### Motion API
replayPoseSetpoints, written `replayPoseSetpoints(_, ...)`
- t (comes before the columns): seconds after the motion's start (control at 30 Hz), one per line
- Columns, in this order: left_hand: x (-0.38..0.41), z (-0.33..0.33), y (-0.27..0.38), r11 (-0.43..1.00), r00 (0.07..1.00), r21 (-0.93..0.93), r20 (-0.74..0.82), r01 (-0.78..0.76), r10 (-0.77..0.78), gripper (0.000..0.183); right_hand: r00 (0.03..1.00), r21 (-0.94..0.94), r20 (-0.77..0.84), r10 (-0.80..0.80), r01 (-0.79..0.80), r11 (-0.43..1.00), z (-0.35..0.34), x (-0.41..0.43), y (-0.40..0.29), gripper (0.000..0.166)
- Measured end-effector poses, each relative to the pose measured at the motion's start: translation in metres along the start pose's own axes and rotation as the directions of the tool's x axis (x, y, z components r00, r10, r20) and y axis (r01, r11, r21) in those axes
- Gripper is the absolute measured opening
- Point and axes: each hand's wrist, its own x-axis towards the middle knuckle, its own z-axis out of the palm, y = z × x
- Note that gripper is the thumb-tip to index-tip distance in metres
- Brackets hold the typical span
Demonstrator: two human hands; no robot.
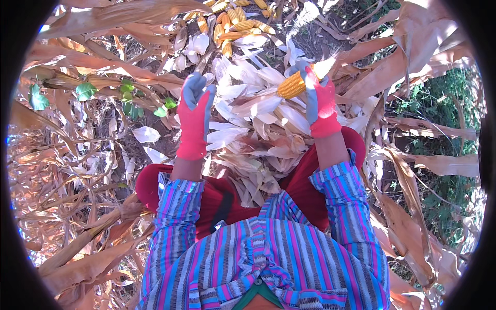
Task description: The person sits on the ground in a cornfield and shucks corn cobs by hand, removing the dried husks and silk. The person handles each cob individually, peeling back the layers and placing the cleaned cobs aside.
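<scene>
My right hand (319, 100), in a red and grey work glove, is shut on a yellow corn cob (292, 85) with pale husk and silk at its upper end. My left hand (195, 108), gloved alike, is raised over the ground with its fingers curled; whether it holds anything cannot be told. Dry corn husks (267, 116) lie heaped between and below both hands. Beyond them, at the top of the view, sits a pile of bare yellow corn cobs (232, 29).
Dry corn stalks and leaves (116, 69) reach in from the left, and broad dry leaves (410, 50) hang at the right. A green vine (86, 91) grows at the left. Green weeds (434, 104) stand at the right. My bent knees (151, 186) flank the husks.
</scene>
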Motion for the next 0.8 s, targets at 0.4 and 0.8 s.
replayPoseSetpoints(0.4, -0.064, 0.035, -0.032, 0.942, 0.888, 0.335, 0.431, 0.009, -0.162, 0.037, 0.941, 0.352, 0.335, 0.054, -0.178, 0.919, 0.067, -0.056, -0.013, 0.047)
replayPoseSetpoints(0.8, -0.068, 0.031, -0.035, 0.877, 0.418, 0.085, 0.854, 0.474, -0.309, 0.068, 0.891, 0.382, 0.306, 0.334, -0.437, 0.815, 0.016, -0.011, -0.010, 0.079)
